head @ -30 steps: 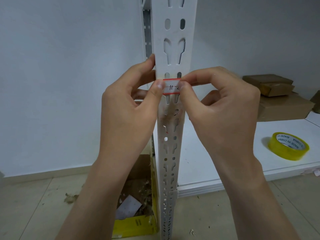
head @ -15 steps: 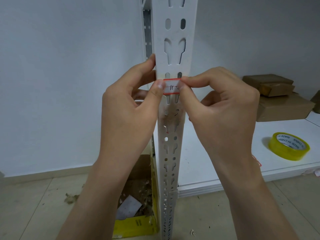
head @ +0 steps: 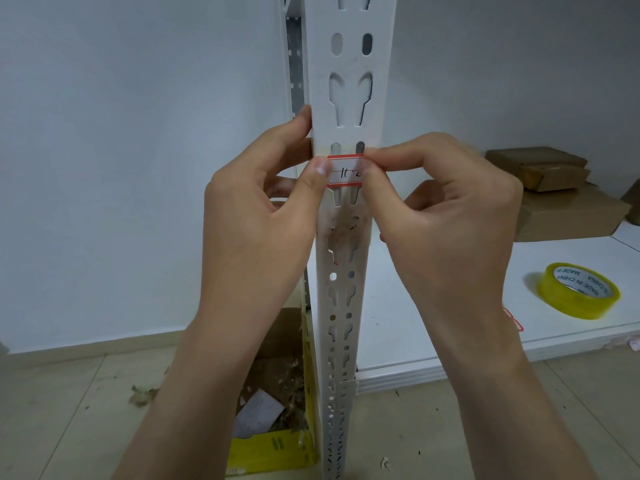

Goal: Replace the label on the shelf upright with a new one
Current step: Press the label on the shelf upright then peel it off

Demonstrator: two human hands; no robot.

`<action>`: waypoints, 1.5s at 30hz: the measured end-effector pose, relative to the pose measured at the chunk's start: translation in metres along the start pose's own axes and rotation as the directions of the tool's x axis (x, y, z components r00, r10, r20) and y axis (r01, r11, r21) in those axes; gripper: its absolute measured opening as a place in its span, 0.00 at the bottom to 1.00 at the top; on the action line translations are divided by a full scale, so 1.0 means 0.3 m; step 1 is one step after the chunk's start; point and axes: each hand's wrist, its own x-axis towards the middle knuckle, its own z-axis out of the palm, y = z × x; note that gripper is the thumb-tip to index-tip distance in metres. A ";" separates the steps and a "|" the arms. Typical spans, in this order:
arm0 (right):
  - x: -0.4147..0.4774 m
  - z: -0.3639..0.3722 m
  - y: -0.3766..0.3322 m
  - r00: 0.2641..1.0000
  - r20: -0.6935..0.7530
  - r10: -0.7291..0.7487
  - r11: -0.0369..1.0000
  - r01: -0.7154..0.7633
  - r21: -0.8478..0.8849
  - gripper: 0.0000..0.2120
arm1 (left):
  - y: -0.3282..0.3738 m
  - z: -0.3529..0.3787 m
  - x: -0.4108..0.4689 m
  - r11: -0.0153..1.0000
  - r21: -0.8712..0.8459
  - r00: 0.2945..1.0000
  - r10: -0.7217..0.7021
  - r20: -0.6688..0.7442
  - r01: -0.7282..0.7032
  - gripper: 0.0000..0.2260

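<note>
You are partway into sticking the new label (head: 346, 172) on. The red-bordered white strip with handwritten marks is lying across the front face of the white shelf upright (head: 349, 81), just under a pair of oval slots, and as far as I can judge it is not yet smoothed down along its whole length. Your left hand (head: 263, 209) is gripping the upright from its left edge, fingers curling behind the metal while the thumb is pressing the label's left end against the face. Your right hand (head: 446, 220) is pinching the label's right end between thumb and forefinger, the other fingers folding into the palm. Just below the label a brownish smear of residue (head: 343, 230) is showing on the upright, which suggests the old label is already off. What seems left is pressing the right end down, rubbing the strip flat and letting go. On the white shelf board (head: 554, 258) to your right a roll of yellow tape (head: 576, 292) is lying flat, well apart from your hands, with closed cardboard boxes (head: 561, 216) sitting stacked behind it; their contents are hidden. On the floor left of the upright an open yellow box (head: 273, 448) is holding torn cardboard, shredded scraps and a white slip of paper (head: 261, 412).
</note>
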 end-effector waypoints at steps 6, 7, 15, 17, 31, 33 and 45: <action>-0.004 0.004 -0.001 0.999 -0.012 0.037 0.999 -0.037 -0.004 0.04 | 0.000 -0.002 0.000 1.000 -0.006 1.000 0.001 0.004 -0.001 0.18; -0.006 0.004 0.002 0.999 -0.020 0.041 0.999 -0.041 0.007 0.04 | 0.001 -0.001 -0.001 1.000 -0.002 1.000 0.002 0.004 -0.002 0.18; -0.002 0.008 0.006 0.999 -0.032 -0.038 0.999 0.037 -0.020 0.04 | 0.000 -0.001 0.000 1.000 0.006 1.000 0.002 0.001 -0.002 0.18; -0.001 0.007 0.000 0.999 -0.021 -0.024 1.000 0.024 -0.019 0.04 | 0.000 0.000 0.001 1.000 0.009 1.000 -0.004 0.000 0.004 0.18; 0.004 0.003 -0.006 0.998 -0.008 0.056 0.998 -0.056 -0.019 0.03 | 0.000 -0.001 0.000 1.000 0.010 1.000 -0.010 0.014 0.010 0.19; 0.005 0.000 -0.004 0.999 -0.006 0.047 0.998 -0.047 -0.029 0.04 | -0.001 -0.002 0.002 1.000 0.015 1.000 -0.007 0.013 0.007 0.19; 0.007 -0.006 -0.014 0.996 -0.003 0.089 0.996 -0.088 0.002 0.02 | 0.005 -0.001 0.000 1.000 -0.001 0.999 -0.028 0.019 0.028 0.19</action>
